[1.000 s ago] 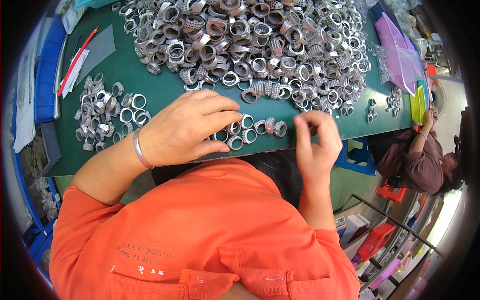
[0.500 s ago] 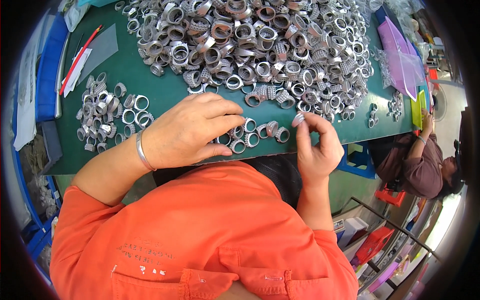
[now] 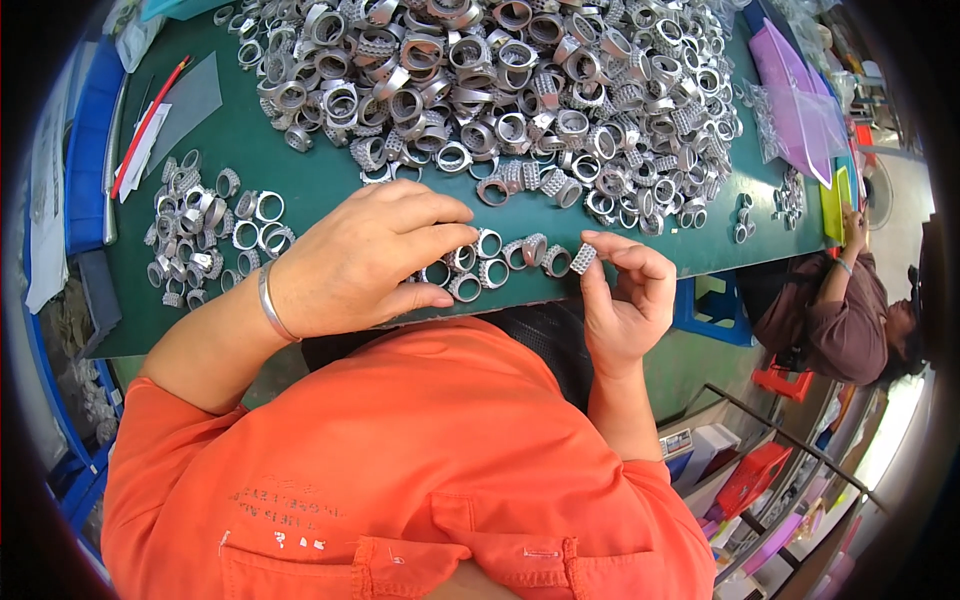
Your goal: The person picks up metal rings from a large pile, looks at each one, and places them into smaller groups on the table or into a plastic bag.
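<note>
Right hand (image 3: 630,300) pinching studded ring (image 3: 583,259), left hand (image 3: 365,262) loosely spread beside ring row (image 3: 491,272), ring heap (image 3: 500,90) beyond both.

Ring pile (image 3: 500,100) lies on tbl (image 3: 310,180), cluster (image 3: 195,222) front L, row (image 3: 491,258) front ctr.

We are seeing a lilac bin (image 3: 782,68) resting at upper right. Below it, a blue stool (image 3: 690,310) is standing.
</note>
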`<state>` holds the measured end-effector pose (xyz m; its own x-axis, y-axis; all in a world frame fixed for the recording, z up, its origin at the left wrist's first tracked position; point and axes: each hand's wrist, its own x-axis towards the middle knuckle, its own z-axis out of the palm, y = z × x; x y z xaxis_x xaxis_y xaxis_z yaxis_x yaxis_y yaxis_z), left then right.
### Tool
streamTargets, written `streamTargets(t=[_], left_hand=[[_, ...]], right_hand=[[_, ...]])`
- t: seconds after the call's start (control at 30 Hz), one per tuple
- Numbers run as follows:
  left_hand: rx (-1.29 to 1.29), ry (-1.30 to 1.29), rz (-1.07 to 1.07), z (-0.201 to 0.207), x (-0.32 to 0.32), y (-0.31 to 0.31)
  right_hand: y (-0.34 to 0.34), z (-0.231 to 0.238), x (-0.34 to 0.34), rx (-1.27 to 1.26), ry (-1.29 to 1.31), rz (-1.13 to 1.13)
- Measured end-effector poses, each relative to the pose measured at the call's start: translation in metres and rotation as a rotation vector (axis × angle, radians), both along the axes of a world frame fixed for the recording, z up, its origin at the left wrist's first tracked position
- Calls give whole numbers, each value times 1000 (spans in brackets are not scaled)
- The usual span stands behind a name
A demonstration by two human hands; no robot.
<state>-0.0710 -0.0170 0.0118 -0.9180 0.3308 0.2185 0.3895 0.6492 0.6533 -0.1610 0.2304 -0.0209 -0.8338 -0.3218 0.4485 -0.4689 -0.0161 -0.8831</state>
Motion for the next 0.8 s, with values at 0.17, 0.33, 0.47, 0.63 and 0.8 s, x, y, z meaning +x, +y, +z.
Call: streamTargets(t=[0.17,0.33,0.47,0.63,0.8], left_hand=[[5,8,3,0,0,-1],[0,8,-2,-1,1,0],[4,9,-1,-1,1,0],[9,21,4,-3,2,0],[6,14,4,-2,2,0]], right_hand=[[3,10,-11,462,406,7],[-6,15,-16,453,335,-108],[-24,18,-27,647,442,-154],[-27,24,-27,742,428,-133],[-27,27,-29,772,432,-116]])
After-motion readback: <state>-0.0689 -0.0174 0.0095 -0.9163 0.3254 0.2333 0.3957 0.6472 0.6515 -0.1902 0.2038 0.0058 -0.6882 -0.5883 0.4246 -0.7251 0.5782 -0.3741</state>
